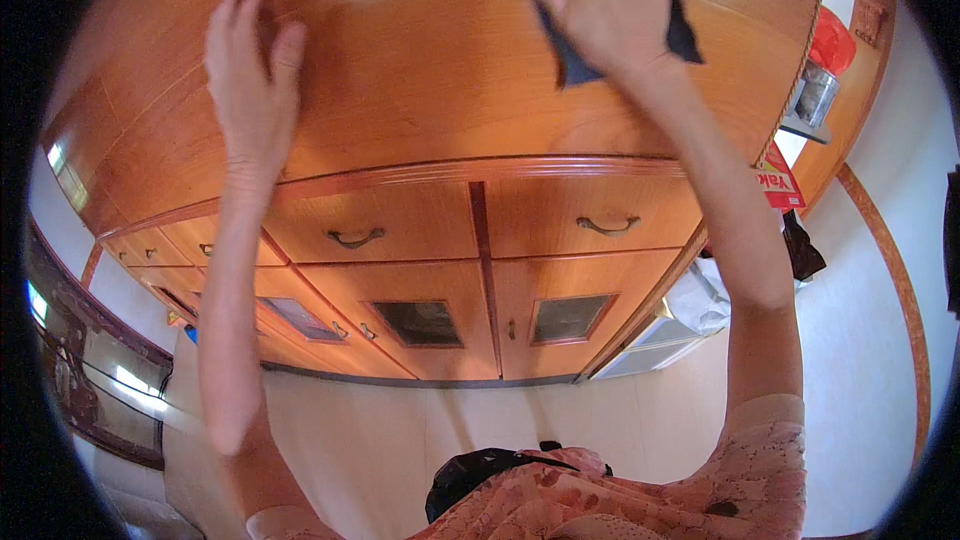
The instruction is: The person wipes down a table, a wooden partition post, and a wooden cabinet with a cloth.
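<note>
My right hand (619, 7) lies flat over a dark blue-grey cloth (574, 64), pressing it to the polished wooden top (420, 90) of a long sideboard. Corners of the cloth stick out on both sides of the palm; the fingertips are cut off by the upper rim of the picture. To the left, my left hand (251, 79) rests on or just above the same wooden surface, its thumb apart from the fingers and nothing in it. Some of its fingers are curled out of sight.
Below the top's moulded edge are drawers (367, 229) with metal handles and doors with small panes (420, 322). A twisted cord (795, 79) runs along the right edge. Beyond it stand a metal canister (816, 95), a red object (832, 41) and bags (697, 296).
</note>
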A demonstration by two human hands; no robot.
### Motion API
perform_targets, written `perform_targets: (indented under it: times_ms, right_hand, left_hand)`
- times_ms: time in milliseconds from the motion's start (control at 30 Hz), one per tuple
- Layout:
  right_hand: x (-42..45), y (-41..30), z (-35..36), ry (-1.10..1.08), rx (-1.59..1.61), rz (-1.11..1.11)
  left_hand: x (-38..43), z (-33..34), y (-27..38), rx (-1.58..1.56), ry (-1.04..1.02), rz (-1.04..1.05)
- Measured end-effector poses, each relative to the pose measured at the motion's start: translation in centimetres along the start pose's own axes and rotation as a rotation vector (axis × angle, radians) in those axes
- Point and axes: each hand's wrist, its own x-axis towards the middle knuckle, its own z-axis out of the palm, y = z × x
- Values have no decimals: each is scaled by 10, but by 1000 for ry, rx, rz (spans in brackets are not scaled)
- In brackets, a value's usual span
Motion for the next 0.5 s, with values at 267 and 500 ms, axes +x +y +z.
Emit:
perform_targets:
  times_ms: [267, 500]
  right_hand:
    - [-44, -24, 5, -474, 224, -605]
    - [22, 52, 15, 82, -136, -10]
  left_hand:
    - [-33, 39, -8, 142, 70, -57]
    - [-36, 41, 0, 171, 53, -46]
